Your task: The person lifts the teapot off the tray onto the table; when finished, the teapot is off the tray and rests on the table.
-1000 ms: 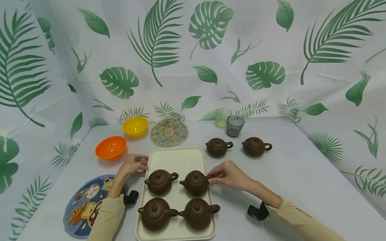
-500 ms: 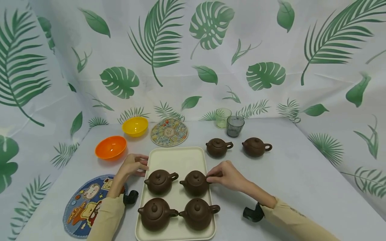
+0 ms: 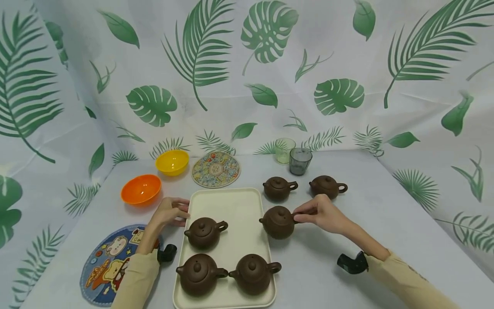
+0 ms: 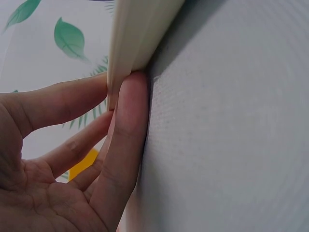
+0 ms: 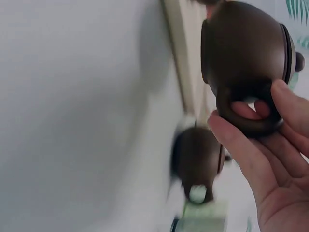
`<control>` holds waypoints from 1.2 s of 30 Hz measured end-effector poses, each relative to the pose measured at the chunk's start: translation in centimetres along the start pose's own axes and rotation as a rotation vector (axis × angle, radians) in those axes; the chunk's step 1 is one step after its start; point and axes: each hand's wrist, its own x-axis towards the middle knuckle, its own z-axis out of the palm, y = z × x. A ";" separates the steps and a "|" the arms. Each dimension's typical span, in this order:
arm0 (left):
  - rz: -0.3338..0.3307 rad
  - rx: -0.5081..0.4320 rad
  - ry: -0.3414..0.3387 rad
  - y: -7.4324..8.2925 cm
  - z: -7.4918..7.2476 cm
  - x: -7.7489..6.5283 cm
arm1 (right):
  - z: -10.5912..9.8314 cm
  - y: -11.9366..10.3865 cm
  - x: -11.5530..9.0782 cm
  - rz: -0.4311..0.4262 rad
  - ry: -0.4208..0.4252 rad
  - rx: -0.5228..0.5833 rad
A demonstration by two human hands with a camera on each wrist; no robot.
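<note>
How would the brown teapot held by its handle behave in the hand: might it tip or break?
The teapot may want to tip spout-down, since the right hand grips only the handle at one side. It looks like matte clay, so is likely stiff and could chip if knocked. The lid appears to just sit on top, so might slide off if tilted.

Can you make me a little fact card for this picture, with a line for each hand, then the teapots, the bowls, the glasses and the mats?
Left hand: holds the tray at its edge
Right hand: grips the raised teapot by its handle
Teapots on tray: far-left teapot, near-left teapot, near-right teapot
Teapots at the back: left back teapot, right back teapot
Bowls: orange bowl, yellow bowl
Glasses: green glass, gray glass
Mats: blue mat left of the tray, patterned mat beyond it
</note>
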 end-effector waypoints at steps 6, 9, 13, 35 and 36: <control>-0.003 0.004 0.008 0.0 -0.1 -0.2 | -2.9 2.3 -2.6 0.024 -0.001 -0.041; -0.002 0.000 0.005 0.1 -0.1 -0.2 | -4.4 3.3 -4.0 0.052 0.005 -0.040; -0.003 0.000 0.002 0.1 -0.1 -0.1 | -6.4 4.7 -5.7 0.095 0.007 -0.025; -0.003 0.007 0.002 0.0 0.1 0.0 | -9.1 7.7 -8.0 0.194 0.044 -0.037; -0.003 0.008 0.003 0.0 0.1 0.0 | -9.1 7.7 -8.0 0.205 0.043 -0.048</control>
